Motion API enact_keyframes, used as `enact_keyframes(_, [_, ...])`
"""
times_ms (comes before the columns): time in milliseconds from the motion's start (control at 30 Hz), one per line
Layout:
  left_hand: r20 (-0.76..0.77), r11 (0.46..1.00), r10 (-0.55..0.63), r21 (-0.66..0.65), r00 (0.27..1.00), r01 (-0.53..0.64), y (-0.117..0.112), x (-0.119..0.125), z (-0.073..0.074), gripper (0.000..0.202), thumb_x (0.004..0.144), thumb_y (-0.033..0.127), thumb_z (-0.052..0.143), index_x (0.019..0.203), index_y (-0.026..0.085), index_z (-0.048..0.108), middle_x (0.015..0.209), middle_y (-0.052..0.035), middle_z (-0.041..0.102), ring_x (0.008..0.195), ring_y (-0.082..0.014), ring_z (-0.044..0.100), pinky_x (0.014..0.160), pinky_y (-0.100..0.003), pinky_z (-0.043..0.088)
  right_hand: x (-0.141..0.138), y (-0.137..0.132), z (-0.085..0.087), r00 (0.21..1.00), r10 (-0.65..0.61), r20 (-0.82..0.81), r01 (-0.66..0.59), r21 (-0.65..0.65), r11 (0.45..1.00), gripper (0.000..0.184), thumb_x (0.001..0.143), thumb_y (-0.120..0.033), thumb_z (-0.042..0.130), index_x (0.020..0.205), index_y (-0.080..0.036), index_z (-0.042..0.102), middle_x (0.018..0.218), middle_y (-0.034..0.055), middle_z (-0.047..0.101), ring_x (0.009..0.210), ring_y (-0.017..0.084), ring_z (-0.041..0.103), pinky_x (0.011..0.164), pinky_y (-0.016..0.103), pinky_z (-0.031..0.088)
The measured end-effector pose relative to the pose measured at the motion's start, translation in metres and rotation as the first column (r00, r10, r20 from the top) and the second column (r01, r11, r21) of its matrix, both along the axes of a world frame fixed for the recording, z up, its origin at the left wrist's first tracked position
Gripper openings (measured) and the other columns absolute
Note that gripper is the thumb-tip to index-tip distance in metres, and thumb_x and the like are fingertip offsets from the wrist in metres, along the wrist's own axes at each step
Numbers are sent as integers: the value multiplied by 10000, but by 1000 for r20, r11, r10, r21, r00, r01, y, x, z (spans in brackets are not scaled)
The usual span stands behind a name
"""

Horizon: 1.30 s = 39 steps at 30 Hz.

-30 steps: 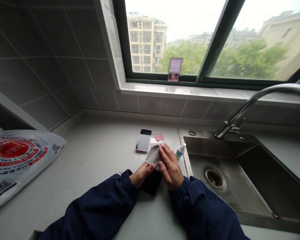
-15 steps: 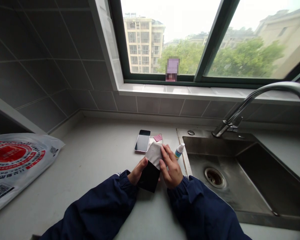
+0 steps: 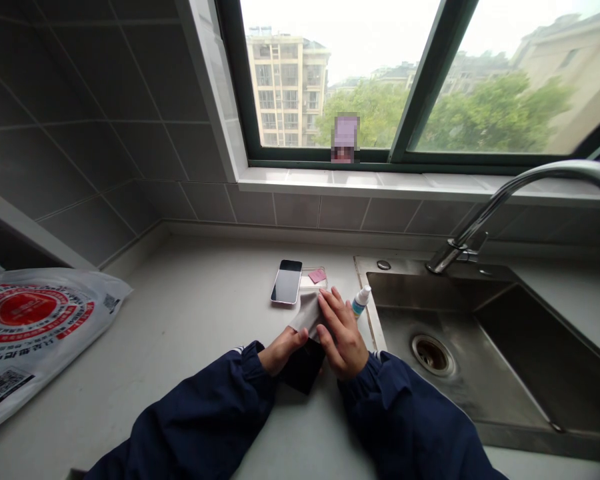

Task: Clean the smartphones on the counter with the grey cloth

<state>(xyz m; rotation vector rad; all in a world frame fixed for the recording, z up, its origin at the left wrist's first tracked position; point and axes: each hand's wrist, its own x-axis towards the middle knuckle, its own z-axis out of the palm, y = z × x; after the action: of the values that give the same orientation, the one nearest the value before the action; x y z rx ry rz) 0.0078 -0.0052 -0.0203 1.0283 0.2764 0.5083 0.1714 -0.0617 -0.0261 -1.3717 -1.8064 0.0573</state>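
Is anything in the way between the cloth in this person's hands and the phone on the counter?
Nothing visible is. The soft grey-and-black cloth, held by the left hand and right hand, lies just short of the pale-framed, dark-screened smartphone. The small white-capped spray bottle stands to the right, outside that line.

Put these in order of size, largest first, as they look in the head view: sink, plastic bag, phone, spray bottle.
Largest to smallest:
steel sink
printed plastic bag
phone
small spray bottle
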Motion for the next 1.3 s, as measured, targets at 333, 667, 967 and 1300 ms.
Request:
enact_keyframes(333, [10, 975, 126, -187, 992, -122, 0, -4, 5, 508, 927, 388, 462, 1369, 138, 489, 1090, -172, 694, 730, -282, 715, 661, -416, 565, 1, 5, -8, 993, -107, -44, 107, 9, 994, 523, 967, -208, 380, 1487, -222, 335, 1497, 112, 398, 1427, 314, 302, 1129, 580, 296])
enact_keyframes(667, [-66, 996, 25, -88, 998, -31, -2, -4, 4, 471, 972, 245, 316, 1421, 193, 448, 909, -86, 733, 691, -236, 724, 645, -361, 548, -2, 1, -2, 999, -35, 2, 35, 13, 999, 550, 958, -228, 390, 1501, -204, 308, 1538, 109, 342, 1460, 335, 202, 1140, 635, 196])
enact_keyframes(967, [-18, 979, 35, -200, 999, -38, 1, -6, 1, 492, 972, 361, 341, 1390, 140, 480, 970, -142, 722, 688, -248, 714, 637, -365, 555, 3, 4, -9, 996, -91, -1, 91, 8, 996, 537, 968, -221, 379, 1501, -232, 308, 1503, 109, 396, 1432, 317, 291, 1125, 608, 271])
enact_keyframes(1300, [261, 894, 288, -419, 921, -161, 11, 3, 13, 688, 889, 563, 492, 1471, 228, 343, 1380, -166, 532, 1249, -325, 529, 1038, -478, 407, -7, -1, -9, 977, 46, 210, -44, -18, 999, 565, 983, -244, 379, 1523, -162, 233, 1555, 135, 296, 1475, 337, 112, 1109, 664, 231])
